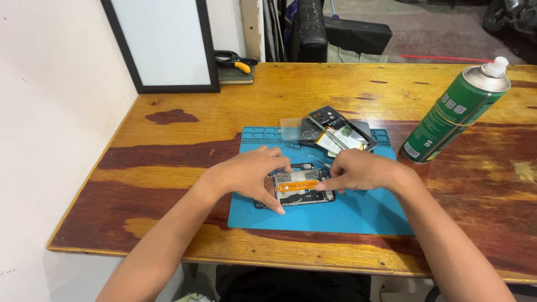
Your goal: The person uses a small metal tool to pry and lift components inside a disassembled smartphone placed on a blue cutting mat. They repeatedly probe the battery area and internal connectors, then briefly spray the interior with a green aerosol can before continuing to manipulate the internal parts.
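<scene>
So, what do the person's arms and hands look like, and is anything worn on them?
Both arms are bare up to the frame's edge: no sleeves show. The left hand and right hand wear no gloves, and no rings, watch or wristbands show. The fingernails are short and plain.

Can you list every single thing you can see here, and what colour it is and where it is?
opened phone: 1, dark with an orange strip across it, on the blue mat under both hands
blue mat: 1, blue, middle of the table
phone parts pile: 1 heap, black and silver, at the mat's far edge
spray can: 1, green with a white cap, tilted in view at the right of the table
pliers: 1, black and yellow handles, far edge on a flat dark thing
framed board: 1, white with a black frame, leaning at the far left
wooden table: 1, orange-brown
left hand: 1, holding the phone's left end
right hand: 1, finger pressing the orange strip
</scene>
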